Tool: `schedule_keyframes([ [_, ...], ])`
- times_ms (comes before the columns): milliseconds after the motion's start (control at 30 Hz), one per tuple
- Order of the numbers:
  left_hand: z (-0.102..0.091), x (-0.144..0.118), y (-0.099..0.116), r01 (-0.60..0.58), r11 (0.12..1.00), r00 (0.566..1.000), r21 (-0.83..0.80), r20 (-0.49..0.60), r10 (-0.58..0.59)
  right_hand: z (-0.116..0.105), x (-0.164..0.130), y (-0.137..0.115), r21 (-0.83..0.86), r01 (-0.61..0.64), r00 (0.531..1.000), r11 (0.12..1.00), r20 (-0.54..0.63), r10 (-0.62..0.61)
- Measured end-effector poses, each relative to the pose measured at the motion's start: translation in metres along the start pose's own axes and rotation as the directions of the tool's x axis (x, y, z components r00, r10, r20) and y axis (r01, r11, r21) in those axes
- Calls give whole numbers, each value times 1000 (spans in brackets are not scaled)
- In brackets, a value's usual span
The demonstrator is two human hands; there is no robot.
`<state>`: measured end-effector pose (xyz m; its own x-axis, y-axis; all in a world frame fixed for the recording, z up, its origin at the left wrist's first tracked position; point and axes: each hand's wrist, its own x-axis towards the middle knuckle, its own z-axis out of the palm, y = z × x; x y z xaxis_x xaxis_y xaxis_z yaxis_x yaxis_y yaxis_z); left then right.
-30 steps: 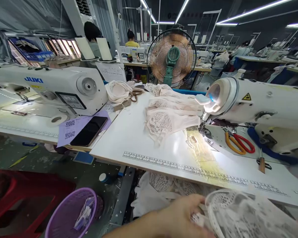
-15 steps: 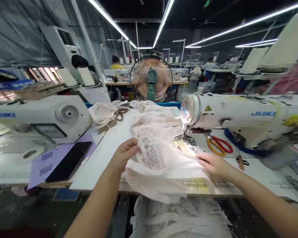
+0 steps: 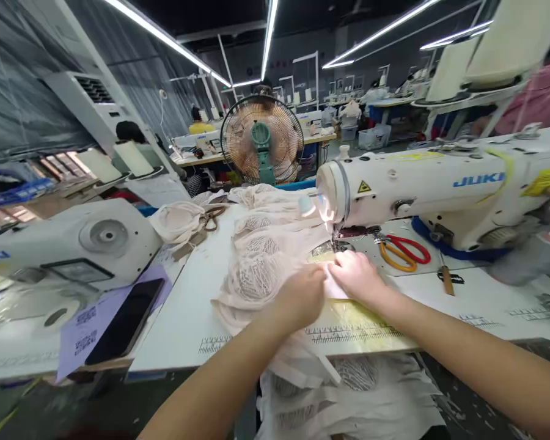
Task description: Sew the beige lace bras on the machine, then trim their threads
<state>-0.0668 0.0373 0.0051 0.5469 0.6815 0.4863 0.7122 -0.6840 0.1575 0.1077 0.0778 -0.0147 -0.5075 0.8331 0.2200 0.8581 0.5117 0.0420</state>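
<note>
A pale beige garment piece with lace panels (image 3: 259,275) lies across the machine table, part of it hanging over the front edge. My left hand (image 3: 302,297), slightly blurred, is closed on the garment's edge just in front of the needle area. Right beside it, my right hand (image 3: 356,275) pinches the same light fabric, fingertips close to the presser foot (image 3: 335,241). The white sewing machine (image 3: 394,177) has its lamp lit above the fabric. Beneath the table edge hang more lace pieces (image 3: 348,397).
Red and orange-handled scissors (image 3: 401,252) and a wooden-handled tool (image 3: 447,281) lie to the right. At left are a black phone (image 3: 126,321) on purple paper (image 3: 73,342) and a second machine (image 3: 73,244). A large fan (image 3: 262,137) stands behind the table.
Both hands have come together near the needle; my left hand moved right, my right hand left and forward. The fabric edge was drawn toward the presser foot. The camera view has tilted.
</note>
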Motion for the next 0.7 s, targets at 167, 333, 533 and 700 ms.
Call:
schedule_keyframes([
  [167,44,24,8,5,994,946,108,320,-40,7,-16,11,-7,90,995,996,-34,-90],
  [333,41,30,-3,-43,974,912,224,406,-53,15,-50,23,43,158,978,986,-146,-151],
  [533,44,51,-9,56,973,886,225,437,-152,22,-78,36,154,246,920,957,-347,-181],
  [700,44,63,-18,40,984,876,174,468,-118,20,-76,36,202,286,902,937,-388,-191],
])
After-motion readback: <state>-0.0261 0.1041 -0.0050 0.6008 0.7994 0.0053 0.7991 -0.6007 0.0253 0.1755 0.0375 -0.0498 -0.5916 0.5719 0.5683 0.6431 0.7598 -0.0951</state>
